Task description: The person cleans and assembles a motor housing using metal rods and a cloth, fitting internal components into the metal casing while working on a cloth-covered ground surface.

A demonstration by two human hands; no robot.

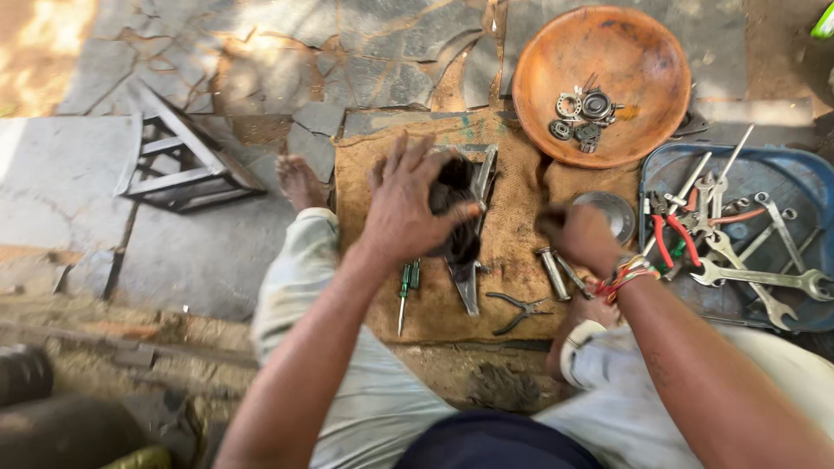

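Note:
My left hand (407,204) grips a dark, greasy machine part (458,213) that rests on a metal bracket over a piece of burlap sacking (512,187). To its right, my right hand (580,236) hovers low over the sacking with fingers curled; whether anything small is in it cannot be seen. Just below that hand lie two metal cylinders (554,273). A small metal dish (613,211) sits right beside its knuckles.
A rusty orange bowl (643,104) holds several bearings at the back. A blue tray (804,187) at right holds wrenches and red-handled pliers. A green-handled screwdriver (405,291) and grey pliers (518,311) lie on the sacking. A metal stand (182,161) sits at left.

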